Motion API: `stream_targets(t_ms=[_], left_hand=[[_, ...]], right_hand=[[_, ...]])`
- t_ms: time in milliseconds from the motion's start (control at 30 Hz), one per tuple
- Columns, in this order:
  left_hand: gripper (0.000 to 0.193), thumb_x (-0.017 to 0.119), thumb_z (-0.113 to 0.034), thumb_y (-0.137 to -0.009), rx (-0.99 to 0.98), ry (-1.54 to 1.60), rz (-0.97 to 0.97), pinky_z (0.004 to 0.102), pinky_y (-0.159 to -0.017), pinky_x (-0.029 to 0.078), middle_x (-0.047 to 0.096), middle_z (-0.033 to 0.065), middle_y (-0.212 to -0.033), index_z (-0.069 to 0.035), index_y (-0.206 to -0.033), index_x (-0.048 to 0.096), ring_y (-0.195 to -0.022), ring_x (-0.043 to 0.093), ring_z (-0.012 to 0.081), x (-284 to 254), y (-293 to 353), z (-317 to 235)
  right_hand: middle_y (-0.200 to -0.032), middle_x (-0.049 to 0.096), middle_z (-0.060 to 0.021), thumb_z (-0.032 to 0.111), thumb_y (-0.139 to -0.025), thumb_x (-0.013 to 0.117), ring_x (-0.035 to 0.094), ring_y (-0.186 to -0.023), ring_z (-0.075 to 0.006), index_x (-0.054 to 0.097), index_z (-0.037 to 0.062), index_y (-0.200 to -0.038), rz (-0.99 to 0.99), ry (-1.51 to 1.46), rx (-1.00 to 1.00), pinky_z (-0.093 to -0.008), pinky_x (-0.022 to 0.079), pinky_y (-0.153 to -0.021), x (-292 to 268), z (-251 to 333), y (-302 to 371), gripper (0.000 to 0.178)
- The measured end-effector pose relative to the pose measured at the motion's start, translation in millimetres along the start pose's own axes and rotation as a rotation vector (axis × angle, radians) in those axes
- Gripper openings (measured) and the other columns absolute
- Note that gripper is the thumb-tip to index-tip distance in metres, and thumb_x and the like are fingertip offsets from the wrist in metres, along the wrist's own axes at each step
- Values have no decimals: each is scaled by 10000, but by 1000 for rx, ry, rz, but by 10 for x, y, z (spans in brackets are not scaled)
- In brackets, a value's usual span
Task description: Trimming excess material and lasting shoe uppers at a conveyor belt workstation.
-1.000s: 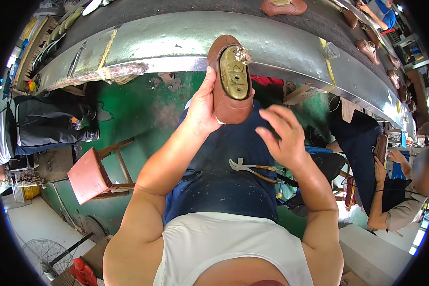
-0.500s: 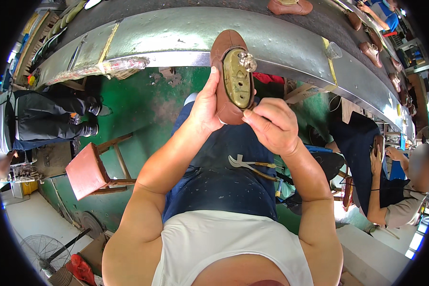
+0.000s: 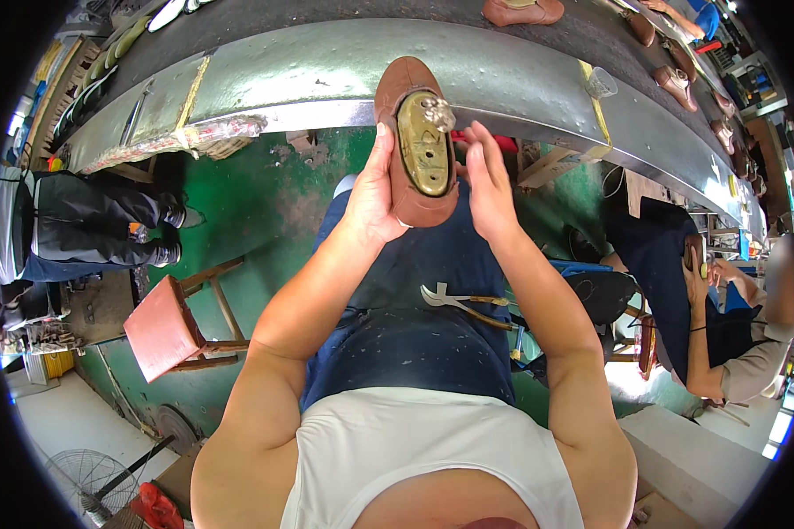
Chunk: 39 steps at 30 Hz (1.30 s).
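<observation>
- Left hand [image 3: 375, 201] grasping the brown shoe [image 3: 421, 210] by its near end and left side, thumb laid up along the flank. Probably so the top faces me unobstructed.
- Shoe's far end points away from me, beyond my left fingertips; the whole thing sits up in the air between my two hands.
- The olive-green form [image 3: 425, 145] fills the shoe's mouth, its holes uppermost, right of my left thumb. I'd judge it keeps the upper stretched to shape.
- On the form's far part, a pale shiny lump [image 3: 438, 113] (stuff unclear at this size).
- Right hand [image 3: 488, 189] just beside the shoe's right flank, fingers released and extended upward, clasping nothing I can see. Whether the thumb touches leather, I cannot tell.
- Below my right fingers, toward my body, pincers [image 3: 454, 298] lie on the dark blue apron [image 3: 406, 353]; lap placement likely keeps them within reach.
- Past my left fingertips, the metal-edged bench [image 3: 300, 70].
</observation>
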<state>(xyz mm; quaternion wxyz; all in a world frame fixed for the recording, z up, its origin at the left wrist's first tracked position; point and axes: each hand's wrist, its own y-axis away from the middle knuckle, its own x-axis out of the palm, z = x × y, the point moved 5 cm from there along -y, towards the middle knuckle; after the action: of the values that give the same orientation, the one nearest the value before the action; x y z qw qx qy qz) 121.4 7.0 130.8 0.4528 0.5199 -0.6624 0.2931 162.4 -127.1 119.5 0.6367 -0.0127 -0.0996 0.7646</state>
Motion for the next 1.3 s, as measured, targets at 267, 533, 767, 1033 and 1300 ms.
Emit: stream_targets(t_ms=[267,533,767,1033,1300], left_hand=[[762,346,-500,-1066,470,-767,-260,396,-1153,357,289,181,-1572,-109,-1591,-44,-1415,385,278,-432,192,148],[670,331,-453,-1080,257,-636,-310,419,-1141,383,350,129,-1551,-157,-1600,29,-1389,422,273,-648,856,716],[682,377,-589,-1029,-308,-508,-862,462,-1033,473,496,151,-1412,-99,-1500,317,-1285,524,274,-1661,466,1282],[512,346,-457,-1048,-376,-322,-868,424,-829,582,627,183,-1223,-55,-1311,523,-1003,687,304,-2089,325,1446],[478,340,-434,-1046,-511,-279,-867,441,-787,580,695,146,-1107,-80,-1253,585,-874,719,287,-1887,154,1427]], right_hand=[[-1336,609,-82,495,-1059,391,611,-1190,-207,515,79,-1382,293,-497,490,-394,492,-1039,322,-259,122,541],[-1346,577,-107,604,-1028,354,599,-1206,-224,450,64,-1432,145,-549,748,-395,490,-1031,267,-752,1163,681],[-1350,602,-128,671,-1004,298,601,-1217,-316,543,146,-1352,43,-878,1190,-548,468,-1034,40,-1964,1294,677],[-1352,605,-123,647,-1007,344,596,-1226,-310,555,146,-1360,-112,-642,1293,-523,465,-1043,98,-1804,1325,648],[-1322,617,-127,557,-1046,342,603,-1202,-313,558,130,-1342,-246,-646,1163,-525,456,-1049,-54,-1836,1256,562]])
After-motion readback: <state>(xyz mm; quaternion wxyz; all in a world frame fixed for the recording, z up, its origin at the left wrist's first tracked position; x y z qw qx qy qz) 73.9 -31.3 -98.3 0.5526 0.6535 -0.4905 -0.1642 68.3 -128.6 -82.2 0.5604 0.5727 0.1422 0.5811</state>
